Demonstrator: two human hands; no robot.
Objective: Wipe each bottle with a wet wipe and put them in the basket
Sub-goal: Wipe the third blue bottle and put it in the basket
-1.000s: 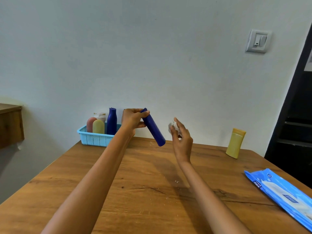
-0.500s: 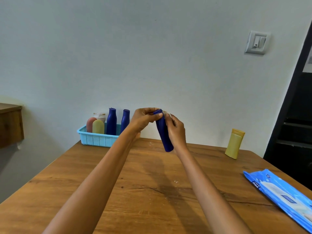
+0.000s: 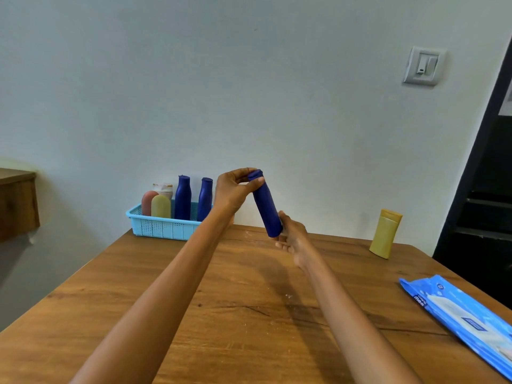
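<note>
While tilted above the desk [image 3: 249,314], dark blue bottle [image 3: 266,209] pinched at its cap by left hand [image 3: 232,191], lower end cupped in right hand [image 3: 292,235], wipe unseen.

You face a plain, pale grey-white wall [image 3: 249,92], evenly lit, with a soft shadow low at the left. A white wall switch [image 3: 423,66] is mounted high at your right. A dark doorway or dark shelving unit [image 3: 487,195] fills the right edge; which one cannot be told. At your left edge a brown wooden cabinet [image 3: 17,202] projects from the wall. The wooden tabletop [image 3: 249,314] before you shows dark grain, cracks and pale specks.
</note>
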